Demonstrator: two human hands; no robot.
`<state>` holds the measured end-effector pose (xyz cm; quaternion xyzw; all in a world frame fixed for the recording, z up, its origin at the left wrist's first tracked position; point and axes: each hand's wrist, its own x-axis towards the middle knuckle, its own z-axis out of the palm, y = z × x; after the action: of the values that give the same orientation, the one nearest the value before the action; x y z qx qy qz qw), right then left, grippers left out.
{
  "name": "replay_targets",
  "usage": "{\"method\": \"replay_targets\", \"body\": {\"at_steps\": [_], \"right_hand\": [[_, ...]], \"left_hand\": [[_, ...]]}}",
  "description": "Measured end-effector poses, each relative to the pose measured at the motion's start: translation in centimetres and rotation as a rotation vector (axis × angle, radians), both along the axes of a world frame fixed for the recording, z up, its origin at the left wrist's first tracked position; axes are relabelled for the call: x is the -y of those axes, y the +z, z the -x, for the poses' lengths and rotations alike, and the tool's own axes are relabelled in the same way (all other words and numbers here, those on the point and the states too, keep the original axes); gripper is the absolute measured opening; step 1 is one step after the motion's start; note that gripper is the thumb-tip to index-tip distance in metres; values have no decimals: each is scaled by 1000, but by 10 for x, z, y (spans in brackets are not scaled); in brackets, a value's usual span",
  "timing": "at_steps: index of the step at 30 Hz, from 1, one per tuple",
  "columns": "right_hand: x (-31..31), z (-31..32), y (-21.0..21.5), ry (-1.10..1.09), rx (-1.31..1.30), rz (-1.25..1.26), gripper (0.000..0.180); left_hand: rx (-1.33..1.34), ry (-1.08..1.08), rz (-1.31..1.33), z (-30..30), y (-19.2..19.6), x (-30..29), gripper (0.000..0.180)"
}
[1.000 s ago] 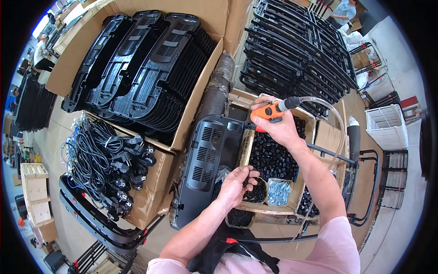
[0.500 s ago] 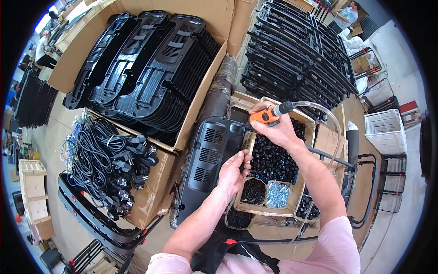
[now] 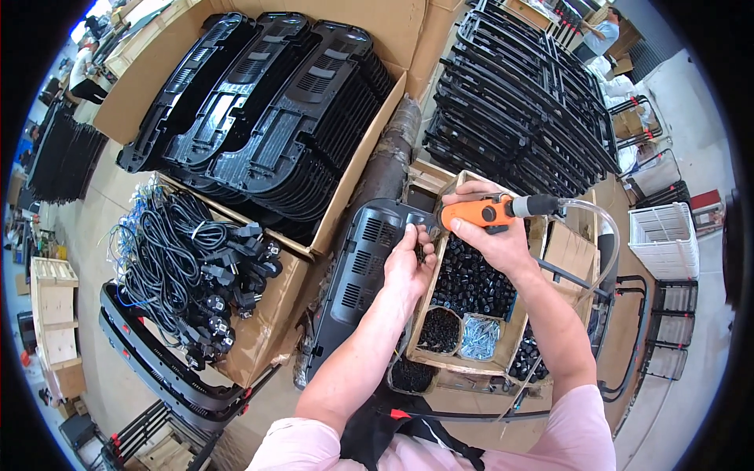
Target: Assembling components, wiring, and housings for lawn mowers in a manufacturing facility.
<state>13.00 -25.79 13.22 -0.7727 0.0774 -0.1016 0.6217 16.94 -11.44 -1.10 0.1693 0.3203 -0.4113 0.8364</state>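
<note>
My right hand (image 3: 495, 235) is clenched around an orange pneumatic screwdriver (image 3: 481, 213), its clear air hose (image 3: 609, 235) looping off to my right. The fingers (image 3: 418, 239) of my left hand (image 3: 408, 267) pinch something small and dark at the top edge of the black plastic panel (image 3: 357, 275); I cannot tell what it is. The screwdriver's tip sits just beside those fingers, over the panel's upper right corner.

Just right of the panel stands a shallow cardboard tray (image 3: 424, 357). Its large section is filled with small black plastic caps (image 3: 470, 275). Nearer to me it holds a round cup of black screws (image 3: 438, 330) and, beside that, a pocket of silver screws (image 3: 479, 337). Another dish of dark parts (image 3: 410, 375) sits below the tray's edge.

Further out to my left, an open cardboard box (image 3: 271, 314) is packed with coiled black power cords (image 3: 188, 259) with plugs. Beyond it a big carton (image 3: 141, 102) holds stacked black moulded panels (image 3: 275, 118), standing on edge in rows. To the upper right, black plastic frames (image 3: 518, 102) are piled high. A white wire basket (image 3: 664, 239) stands at the far right.

Half a second ago my left hand was lower, over the tray near the screw cup; it has since come up to the panel's top edge. The screwdriver has barely shifted.
</note>
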Motion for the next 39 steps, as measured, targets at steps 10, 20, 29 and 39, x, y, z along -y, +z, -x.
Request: {"method": "replay_targets", "body": {"at_steps": [10, 20, 29, 39], "right_hand": [[-6, -1, 15, 21, -39, -25, 51], [-11, -31, -4, -30, 28, -26, 49], [-14, -62, -28, 7, -28, 103, 50], [-20, -75, -37, 129, 9, 262, 32]], "left_hand": [[-61, 46, 221, -14, 7, -4, 23], [119, -34, 99, -7, 25, -7, 40], [226, -225, 127, 26, 16, -44, 32], [184, -262, 47, 39, 18, -60, 24]]}}
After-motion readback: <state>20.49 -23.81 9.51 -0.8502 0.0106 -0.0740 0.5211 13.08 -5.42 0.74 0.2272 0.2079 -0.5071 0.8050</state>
